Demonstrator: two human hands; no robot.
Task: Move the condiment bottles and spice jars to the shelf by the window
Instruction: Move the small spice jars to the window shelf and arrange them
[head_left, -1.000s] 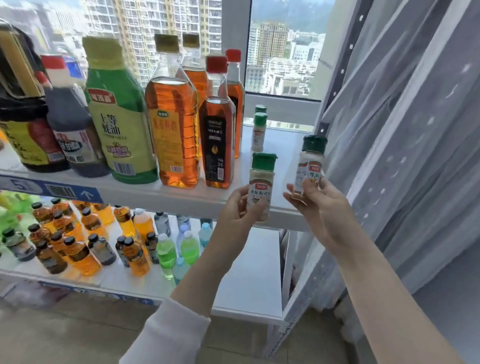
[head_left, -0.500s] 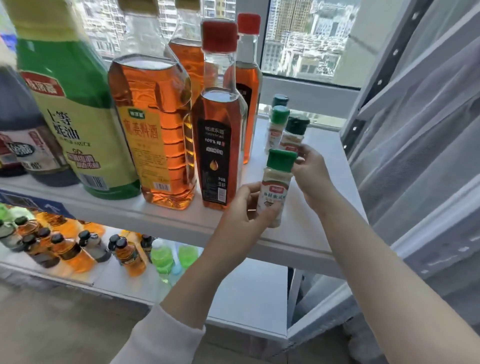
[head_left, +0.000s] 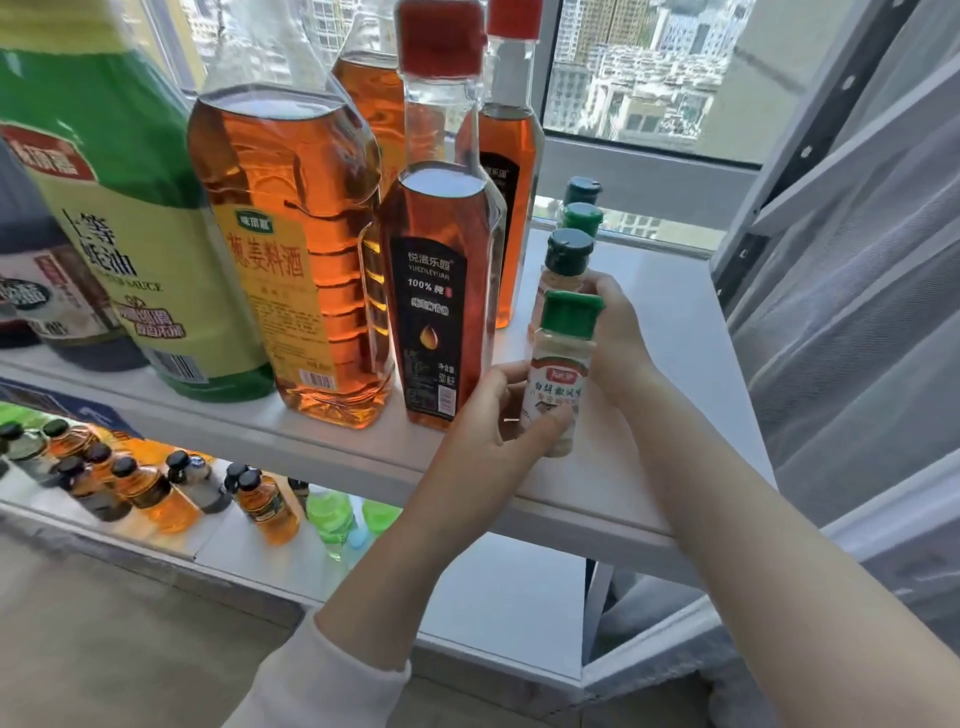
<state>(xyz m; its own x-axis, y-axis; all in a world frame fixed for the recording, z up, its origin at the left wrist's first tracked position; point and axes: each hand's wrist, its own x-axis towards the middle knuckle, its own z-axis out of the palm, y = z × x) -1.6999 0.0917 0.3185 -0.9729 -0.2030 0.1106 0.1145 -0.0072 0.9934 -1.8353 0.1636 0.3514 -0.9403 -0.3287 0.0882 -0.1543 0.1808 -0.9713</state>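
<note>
A green-capped spice jar (head_left: 558, 374) is being pinched round its label by the left hand (head_left: 488, 426) at the front of the window shelf (head_left: 675, 312); it is being judged light, rigid and smooth — best taken at the waist; a second jar (head_left: 570, 252) is being clasped by the right hand (head_left: 618, 332), its body largely hidden — whether either base is touching cannot be told.
</note>
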